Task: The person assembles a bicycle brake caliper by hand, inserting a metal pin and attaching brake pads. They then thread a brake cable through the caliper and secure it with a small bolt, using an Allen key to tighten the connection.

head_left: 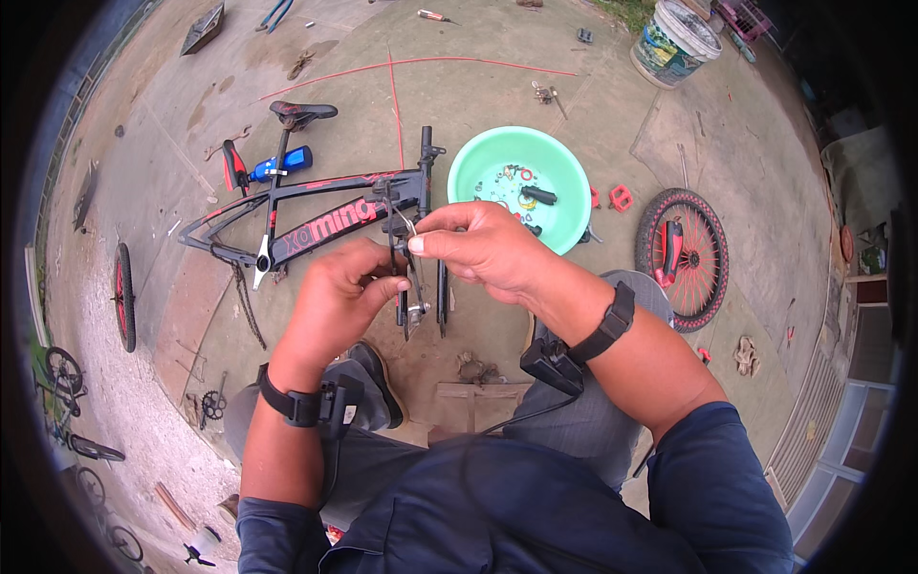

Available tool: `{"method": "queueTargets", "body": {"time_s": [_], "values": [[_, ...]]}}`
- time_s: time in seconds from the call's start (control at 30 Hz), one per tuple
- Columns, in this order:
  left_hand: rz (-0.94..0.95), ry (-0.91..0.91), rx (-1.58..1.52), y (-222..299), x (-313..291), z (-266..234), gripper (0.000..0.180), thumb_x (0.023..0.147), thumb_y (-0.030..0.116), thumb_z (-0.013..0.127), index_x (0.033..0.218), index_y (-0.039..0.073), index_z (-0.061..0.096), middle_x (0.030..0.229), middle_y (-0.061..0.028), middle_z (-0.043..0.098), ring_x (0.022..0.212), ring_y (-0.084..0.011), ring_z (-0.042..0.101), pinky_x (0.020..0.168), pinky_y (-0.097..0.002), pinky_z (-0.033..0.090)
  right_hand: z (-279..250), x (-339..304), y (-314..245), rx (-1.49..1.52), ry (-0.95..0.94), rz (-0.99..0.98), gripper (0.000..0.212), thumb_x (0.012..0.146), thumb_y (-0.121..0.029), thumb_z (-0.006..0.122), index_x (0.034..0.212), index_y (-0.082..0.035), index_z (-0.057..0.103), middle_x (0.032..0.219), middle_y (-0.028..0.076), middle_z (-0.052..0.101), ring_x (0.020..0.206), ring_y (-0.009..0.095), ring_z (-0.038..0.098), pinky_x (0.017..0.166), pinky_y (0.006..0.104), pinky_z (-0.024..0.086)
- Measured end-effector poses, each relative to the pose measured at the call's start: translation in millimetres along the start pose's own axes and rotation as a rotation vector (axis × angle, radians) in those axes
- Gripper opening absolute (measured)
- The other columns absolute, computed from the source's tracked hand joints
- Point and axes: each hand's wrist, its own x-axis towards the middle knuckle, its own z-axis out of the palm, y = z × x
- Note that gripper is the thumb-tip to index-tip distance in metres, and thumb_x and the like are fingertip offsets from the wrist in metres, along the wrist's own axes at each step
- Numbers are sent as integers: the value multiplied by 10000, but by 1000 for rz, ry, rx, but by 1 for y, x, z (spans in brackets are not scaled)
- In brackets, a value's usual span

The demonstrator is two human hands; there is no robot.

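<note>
In front of me lies a black-and-red bicycle frame [325, 228] with its saddle attached, and a black front fork [442, 297] at its head end. My right hand [492, 251] pinches a thin, curved silver piece [410, 226] between thumb and forefinger, close to the fork. Beside it, my left hand [349, 292] is closed, thumb against fingers, on a slim dark part with a silver lower end [415, 314]. The exact kind of either part cannot be made out. The fingers partly cover both pieces.
Right of the frame stands a light green basin [460, 182] holding small parts. Further right lie red pedals [621, 198] and a spoked wheel [712, 311]. A bucket [672, 48] stands at the far right; another wheel [124, 297] is at left. A blue bottle [292, 163] rests by the frame.
</note>
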Motion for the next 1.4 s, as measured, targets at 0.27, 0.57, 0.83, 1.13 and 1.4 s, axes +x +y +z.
{"method": "queueTargets", "body": {"time_s": [0.27, 0.57, 0.83, 1.13, 1.4], "values": [[78, 20, 82, -3, 0, 3, 202, 783, 30, 774, 956, 2, 676, 820, -112, 632, 720, -245, 627, 656, -333, 501, 1, 0, -1, 7, 10, 16, 213, 856, -158, 761, 1013, -30, 696, 646, -64, 506, 500, 32, 365, 450, 227, 238], [138, 41, 158, 0, -1, 7, 162, 787, 10, 765, 880, -19, 636, 804, -90, 606, 725, -201, 604, 647, -315, 485, 2, 0, 1, -23, 3, 2, 226, 849, -166, 757, 1008, -14, 703, 736, -23, 574, 517, 38, 383, 455, 230, 258], [137, 81, 136, -3, -2, 10, 174, 779, 2, 760, 902, -18, 639, 810, -108, 620, 720, -244, 630, 649, -332, 508, 2, -1, -2, -20, 10, 4, 239, 840, -155, 763, 1021, -14, 695, 694, -40, 538, 510, 38, 374, 455, 231, 253], [187, 137, 191, -4, -4, 10, 220, 771, 21, 769, 958, 2, 655, 812, -125, 629, 713, -294, 633, 633, -360, 498, -2, -3, -2, -37, 17, 1, 295, 792, -164, 785, 1018, 5, 699, 779, -4, 585, 555, 49, 422, 470, 238, 287], [-38, 50, -219, 1, -10, 0, 153, 844, -19, 735, 965, -5, 644, 908, -47, 681, 808, -122, 655, 724, -268, 531, -5, -5, -3, -18, -12, -5, 239, 847, -140, 755, 1030, -5, 681, 669, -51, 525, 506, 37, 377, 456, 227, 252]]}}
